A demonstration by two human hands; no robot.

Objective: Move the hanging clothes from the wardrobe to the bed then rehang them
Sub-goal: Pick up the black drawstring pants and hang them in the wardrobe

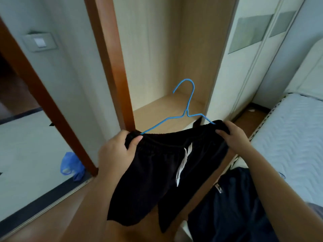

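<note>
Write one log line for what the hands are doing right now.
item: black shorts on blue hanger | left hand: grips one end | right hand: grips other end | place: facing open wardrobe

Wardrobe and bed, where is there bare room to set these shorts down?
The wardrobe floor, between its side walls behind the hanger, is bare. So is the bed's quilted top, right of the right hand. Dark clothing crowds the gap beside the bed.

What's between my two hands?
In the head view, the black shorts stretch from the left hand to the right hand on the blue hanger, white drawstring dangling midway.
</note>
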